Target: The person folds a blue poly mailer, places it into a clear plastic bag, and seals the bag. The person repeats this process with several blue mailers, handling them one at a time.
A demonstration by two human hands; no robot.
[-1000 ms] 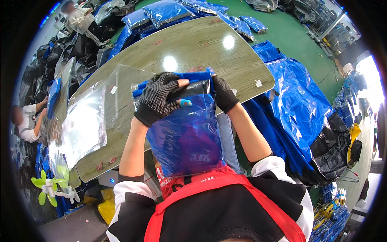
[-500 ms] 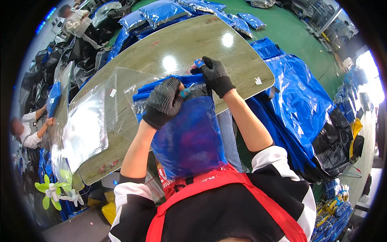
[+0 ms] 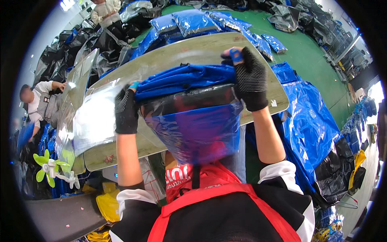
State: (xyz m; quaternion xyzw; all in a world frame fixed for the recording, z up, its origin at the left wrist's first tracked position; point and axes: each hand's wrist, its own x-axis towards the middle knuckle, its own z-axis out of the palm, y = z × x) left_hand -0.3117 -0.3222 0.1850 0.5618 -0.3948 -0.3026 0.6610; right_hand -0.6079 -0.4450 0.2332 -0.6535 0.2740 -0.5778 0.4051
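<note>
Gripping blue garment (image 3: 183, 78), L hand (image 3: 126, 111) + R hand (image 3: 250, 78) clamped, beige table (image 3: 193, 50), green floor (image 3: 306, 44).

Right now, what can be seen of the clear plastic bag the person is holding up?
The clear plastic bag is thin, glossy film, tinted blue by what lies behind it. It hangs in front of the person's chest, its upper part over the tabletop. A folded blue garment bunches at its top, apparently going in or out. The left hand grips the top left corner, the right hand the top right; both wear black gloves. The lower end hangs loose over the red apron.
</note>
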